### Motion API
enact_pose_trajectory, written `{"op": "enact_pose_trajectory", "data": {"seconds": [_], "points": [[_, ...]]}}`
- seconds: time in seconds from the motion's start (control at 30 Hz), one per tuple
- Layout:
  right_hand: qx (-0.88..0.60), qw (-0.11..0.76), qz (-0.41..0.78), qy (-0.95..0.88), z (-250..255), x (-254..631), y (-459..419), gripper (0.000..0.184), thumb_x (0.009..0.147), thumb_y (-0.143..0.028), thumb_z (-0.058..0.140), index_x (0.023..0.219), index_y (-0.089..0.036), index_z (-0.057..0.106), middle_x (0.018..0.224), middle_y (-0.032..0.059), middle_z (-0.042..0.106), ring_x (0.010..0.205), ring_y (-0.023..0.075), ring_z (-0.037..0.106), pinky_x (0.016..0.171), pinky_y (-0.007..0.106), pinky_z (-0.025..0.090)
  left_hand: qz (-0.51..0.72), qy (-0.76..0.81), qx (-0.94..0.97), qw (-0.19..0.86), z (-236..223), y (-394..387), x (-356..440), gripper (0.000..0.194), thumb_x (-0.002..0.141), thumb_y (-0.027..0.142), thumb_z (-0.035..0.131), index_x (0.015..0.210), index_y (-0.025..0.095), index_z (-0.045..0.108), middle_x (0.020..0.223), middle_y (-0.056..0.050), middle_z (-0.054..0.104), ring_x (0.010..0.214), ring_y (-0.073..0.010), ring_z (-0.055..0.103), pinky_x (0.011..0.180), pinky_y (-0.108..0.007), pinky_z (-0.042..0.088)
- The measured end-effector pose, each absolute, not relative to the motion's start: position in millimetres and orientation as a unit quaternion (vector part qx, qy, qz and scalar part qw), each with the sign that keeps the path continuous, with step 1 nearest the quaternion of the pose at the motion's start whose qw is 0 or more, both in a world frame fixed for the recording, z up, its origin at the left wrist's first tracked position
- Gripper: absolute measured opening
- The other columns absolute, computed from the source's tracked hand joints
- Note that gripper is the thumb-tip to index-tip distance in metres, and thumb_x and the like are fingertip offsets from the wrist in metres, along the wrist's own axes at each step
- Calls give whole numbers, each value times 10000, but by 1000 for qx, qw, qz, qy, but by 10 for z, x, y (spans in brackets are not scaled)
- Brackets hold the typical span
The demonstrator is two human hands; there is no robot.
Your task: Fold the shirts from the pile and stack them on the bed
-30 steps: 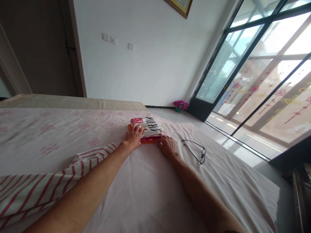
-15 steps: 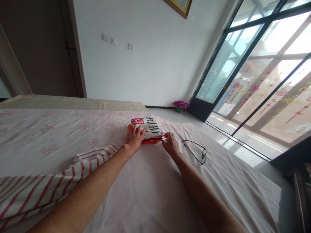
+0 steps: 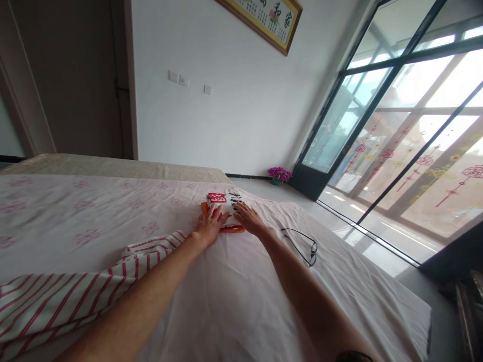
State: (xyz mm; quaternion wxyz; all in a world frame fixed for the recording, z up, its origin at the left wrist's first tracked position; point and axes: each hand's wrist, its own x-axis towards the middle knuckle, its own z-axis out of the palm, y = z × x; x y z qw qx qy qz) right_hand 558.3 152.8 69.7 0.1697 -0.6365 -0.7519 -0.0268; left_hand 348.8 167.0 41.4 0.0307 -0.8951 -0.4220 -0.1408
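A folded bundle of printed cloth [image 3: 226, 203], white on top with a red square and black lettering, lies on the table or bed cover. Orange and red layers show along its lower edges. My left hand [image 3: 210, 224] rests flat on its left part, fingers spread. On its right part lies my right hand [image 3: 249, 218], fingers stretched out over the black lettering. Both palms face down, and neither hand grips the cloth. Part of the print is hidden under the fingers.
Black-framed glasses [image 3: 311, 247] lie unfolded right of my right hand. A red-striped white cloth [image 3: 94, 286] lies crumpled at the left. The pale floral cover [image 3: 234, 301] spreads beneath everything. Beyond its far edge, purple flowers [image 3: 279, 174] stand on the floor by the glass door.
My right hand has let go of the bundle's right edge and moved left to lie flat on top. The right side now looks folded in. The view has tilted up slightly.
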Motion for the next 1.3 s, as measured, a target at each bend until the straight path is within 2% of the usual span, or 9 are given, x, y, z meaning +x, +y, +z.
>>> {"op": "enact_pose_trajectory", "data": {"seconds": [0.13, 0.2, 0.33, 0.43, 0.53, 0.63, 0.77, 1.03, 1.3], "points": [[-646, 322, -95, -686, 700, 5829, 1271, 455, 902, -265, 503, 1352, -208, 516, 1361, 88, 577, 1244, 218, 534, 1057, 385, 418, -154, -425, -892, 1, 420, 1522, 3302, 771, 818, 6, 356, 1527, 304, 315, 1648, -90, 200, 1508, -324, 175, 1080, -637, 344], [-663, 347, -136, -649, 658, 5932, 1096, 449, 853, -209, 531, 1302, -205, 535, 1278, 93, 607, 1164, 233, 570, 991, 387, 459, -190, -423, -886, 20, 401, 1377, 3177, 744, 825, 24, 373, 1527, 264, 325, 1636, -119, 230, 1494, -310, 234, 1110, -601, 328], [-634, 248, -199, -705, 522, 6014, 861, 327, 836, -190, 606, 1161, -227, 609, 1206, 94, 621, 1114, 266, 561, 969, 406, 441, -252, -382, -885, 91, 330, 1059, 2888, 674, 851, 66, 409, 1501, 242, 384, 1577, -128, 368, 1461, -283, 319, 1156, -545, 291], [-584, 183, -226, -758, 451, 5999, 867, 295, 876, -227, 619, 1171, -236, 615, 1227, 104, 614, 1134, 277, 540, 986, 424, 423, -272, -366, -882, 119, 257, 921, 2694, 640, 853, 57, 418, 1455, 271, 457, 1533, -105, 445, 1443, -278, 358, 1167, -553, 272], [-548, 173, -250, -780, 410, 5983, 964, 379, 891, -249, 617, 1267, -224, 578, 1322, 123, 574, 1256, 294, 474, 1064, 467, 382, -294, -371, -872, 123, 176, 902, 2582, 582, 867, 80, 437, 1408, 279, 512, 1490, -97, 502, 1414, -280, 408, 1153, -556, 303], [-507, 173, -269, -800, 385, 5987, 1056, 533, 879, -234, 621, 1395, -218, 490, 1483, 121, 459, 1407, 299, 340, 1163, 521, 279, -300, -380, -867, 117, 121, 934, 2566, 535, 874, 109, 455, 1380, 262, 542, 1450, -100, 546, 1382, -282, 452, 1133, -546, 343], [-478, 161, -288, -814, 388, 6000, 1133, 614, 889, -186, 568, 1478, -204, 397, 1563, 106, 363, 1474, 273, 243, 1213, 540, 194, -296, -388, -865, 113, 124, 956, 2602, 521, 875, 85, 429, 1355, 236, 563, 1419, -101, 575, 1358, -280, 479, 1124, -544, 354], [-454, 154, -262, -838, 402, 5998, 1223, 412, 944, -184, 470, 1351, -197, 532, 1472, 98, 495, 1440, 245, 327, 1222, 559, 174, -302, -390, -864, 101, 109, 986, 2589, 475, 864, 78, 459, 1287, 230, 613, 1364, -82, 618, 1335, -275, 496, 1127, -523, 353], [-470, 134, -250, -836, 334, 5964, 1364, 368, 1003, -160, 337, 1256, -220, 596, 1340, 85, 599, 1346, 204, 450, 1210, 489, 239, -290, -391, -870, 77, 99, 987, 2599, 408, 849, 71, 483, 1169, 230, 679, 1301, -73, 654, 1317, -281, 503, 1120, -523, 362]]}}
